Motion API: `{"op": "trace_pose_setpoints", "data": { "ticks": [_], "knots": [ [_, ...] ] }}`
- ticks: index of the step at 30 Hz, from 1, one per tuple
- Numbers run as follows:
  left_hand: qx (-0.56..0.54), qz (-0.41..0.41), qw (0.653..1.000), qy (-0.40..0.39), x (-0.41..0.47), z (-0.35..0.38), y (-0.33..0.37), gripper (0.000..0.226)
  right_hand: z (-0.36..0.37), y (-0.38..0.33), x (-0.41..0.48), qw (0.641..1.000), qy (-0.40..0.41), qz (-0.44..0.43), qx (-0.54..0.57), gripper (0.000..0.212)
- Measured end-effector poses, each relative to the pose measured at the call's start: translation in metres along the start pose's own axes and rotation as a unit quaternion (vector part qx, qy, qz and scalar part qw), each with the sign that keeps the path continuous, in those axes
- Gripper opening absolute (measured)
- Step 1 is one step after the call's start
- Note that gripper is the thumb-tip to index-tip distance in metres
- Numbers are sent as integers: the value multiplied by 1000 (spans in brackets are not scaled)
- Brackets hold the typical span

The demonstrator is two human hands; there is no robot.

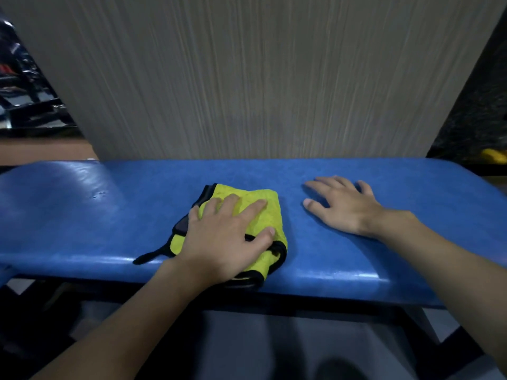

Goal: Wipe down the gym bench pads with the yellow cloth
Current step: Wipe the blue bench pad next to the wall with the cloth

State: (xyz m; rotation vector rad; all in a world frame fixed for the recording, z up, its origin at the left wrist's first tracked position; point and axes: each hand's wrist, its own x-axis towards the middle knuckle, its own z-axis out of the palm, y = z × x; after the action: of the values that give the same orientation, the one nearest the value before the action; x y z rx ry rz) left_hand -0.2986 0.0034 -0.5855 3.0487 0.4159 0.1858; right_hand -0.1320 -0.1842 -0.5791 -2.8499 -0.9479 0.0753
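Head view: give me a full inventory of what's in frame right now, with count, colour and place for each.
Bench pad: 1, blue, runs left to right across mid-frame.
Yellow cloth: 1, yellow with black edging, folded, on the pad's centre near its front edge.
Bench frame: 1, black, under the pad.
Wall panel: 1, streaked grey-beige, behind the bench.
Gym equipment: dark, upper left, too blurred to count.
Yellow object: 1, far right edge, unidentifiable.
Floor: grey, below the bench.
Left hand: presses flat on the cloth.
Right hand: flat on bare pad, right of the cloth, apart from it.
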Motion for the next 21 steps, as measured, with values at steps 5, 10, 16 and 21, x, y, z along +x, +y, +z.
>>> {"op": "trace_pose_setpoints", "data": {
  "ticks": [5,10,16,21],
  "knots": [
    [-12,3,1000,-20,48,1,-8,77,10,0,5,1000,-17,2,-14,62],
    [-20,1,1000,-12,113,9,-13,78,13,0,4,1000,-11,0,-20,63],
    [-25,-16,999,-15,187,13,-16,67,15,3,4,1000,3,-3,-10,67],
    [-14,-14,1000,-13,190,15,-19,59,15,4,3,1000,9,-3,5,66]
  ]
}}
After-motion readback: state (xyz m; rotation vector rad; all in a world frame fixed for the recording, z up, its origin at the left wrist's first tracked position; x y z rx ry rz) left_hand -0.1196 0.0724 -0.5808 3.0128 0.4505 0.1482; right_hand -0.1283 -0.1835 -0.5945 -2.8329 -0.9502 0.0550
